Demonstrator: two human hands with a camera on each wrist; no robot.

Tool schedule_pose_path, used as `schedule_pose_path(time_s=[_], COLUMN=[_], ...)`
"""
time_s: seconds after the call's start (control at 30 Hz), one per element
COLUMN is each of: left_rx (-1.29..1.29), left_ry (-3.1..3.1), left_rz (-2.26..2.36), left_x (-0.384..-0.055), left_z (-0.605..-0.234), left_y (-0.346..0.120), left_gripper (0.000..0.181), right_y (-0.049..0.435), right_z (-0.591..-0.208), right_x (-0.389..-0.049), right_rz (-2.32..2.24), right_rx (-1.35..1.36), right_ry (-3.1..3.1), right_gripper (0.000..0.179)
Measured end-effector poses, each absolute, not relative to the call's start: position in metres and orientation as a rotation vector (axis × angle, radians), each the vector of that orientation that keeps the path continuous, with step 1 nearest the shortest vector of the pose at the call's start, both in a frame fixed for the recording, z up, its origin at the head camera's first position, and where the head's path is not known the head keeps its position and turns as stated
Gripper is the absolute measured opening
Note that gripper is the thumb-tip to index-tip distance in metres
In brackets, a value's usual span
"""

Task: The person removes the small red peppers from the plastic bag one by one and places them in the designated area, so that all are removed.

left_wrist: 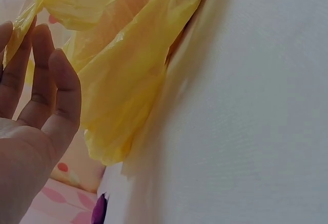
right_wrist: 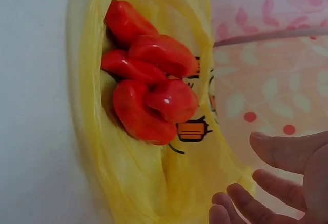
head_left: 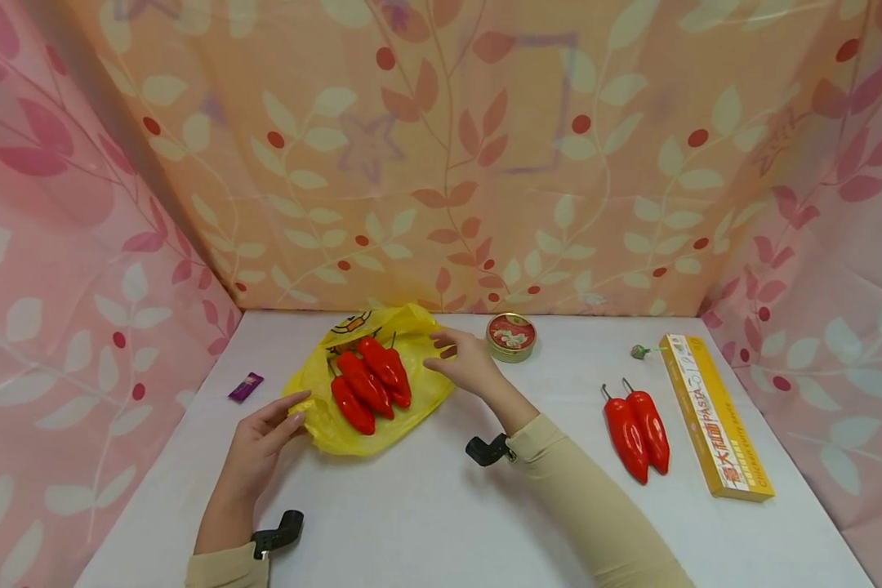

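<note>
A yellow plastic bag [head_left: 412,416] lies on the table, with several red peppers [head_left: 367,384] resting in it. At its left edge, my left hand [head_left: 260,441] pinches the bag's rim between thumb and fingers; in the left wrist view the thin plastic [left_wrist: 118,80] stretches up from those fingers. My right hand [head_left: 470,363] hovers at the bag's right edge, fingers spread and holding nothing. The right wrist view looks into the bag's mouth, where the peppers [right_wrist: 154,80] lie heaped beside a printed cartoon.
A round red-lidded tin [head_left: 510,337] stands behind the right hand. Two more red peppers [head_left: 635,433] lie at right, next to a yellow pasta box [head_left: 716,416] and a small green item [head_left: 639,351]. A purple packet [head_left: 246,387] is left of the bag. Patterned cloth [head_left: 441,163] walls the table.
</note>
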State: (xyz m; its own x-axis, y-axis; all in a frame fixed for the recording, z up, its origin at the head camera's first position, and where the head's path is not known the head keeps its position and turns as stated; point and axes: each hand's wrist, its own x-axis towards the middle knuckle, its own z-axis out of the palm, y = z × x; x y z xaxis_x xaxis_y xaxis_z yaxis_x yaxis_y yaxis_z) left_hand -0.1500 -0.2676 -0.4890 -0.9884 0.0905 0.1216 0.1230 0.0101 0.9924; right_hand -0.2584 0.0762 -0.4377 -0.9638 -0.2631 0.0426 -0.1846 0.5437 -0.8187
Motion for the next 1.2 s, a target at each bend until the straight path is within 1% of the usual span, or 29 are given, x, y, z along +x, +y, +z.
schedule_pose_path(time_s=[0.23,0.5,0.73,0.93,1.2], left_rx=[-0.259,-0.225,-0.246,-0.235,-0.213], left_ry=[-2.19,-2.208,-2.202,-2.214,-2.227], left_rz=[-2.212,-2.194,-2.199,-2.195,-2.182], left_x=[-0.152,-0.15,-0.149,-0.15,-0.15], left_z=[-0.489,-0.49,-0.489,-0.49,-0.488], left_y=[-0.268,-0.268,-0.269,-0.268,-0.267], left_gripper=[0.043,0.042,0.042,0.043,0.043], right_y=[0.051,0.016,-0.013,-0.022,-0.022], right_z=[-0.447,-0.456,-0.46,-0.463,-0.461], right_x=[-0.276,-0.285,-0.287,-0.287,-0.285], right_rz=[-1.43,-1.408,-1.331,-1.276,-1.186], right_rx=[-0.4,-0.41,-0.304,-0.295,-0.336], right_ry=[2.615,2.605,2.635,2.662,2.695], right_gripper=[0.053,0.062,0.066,0.065,0.068])
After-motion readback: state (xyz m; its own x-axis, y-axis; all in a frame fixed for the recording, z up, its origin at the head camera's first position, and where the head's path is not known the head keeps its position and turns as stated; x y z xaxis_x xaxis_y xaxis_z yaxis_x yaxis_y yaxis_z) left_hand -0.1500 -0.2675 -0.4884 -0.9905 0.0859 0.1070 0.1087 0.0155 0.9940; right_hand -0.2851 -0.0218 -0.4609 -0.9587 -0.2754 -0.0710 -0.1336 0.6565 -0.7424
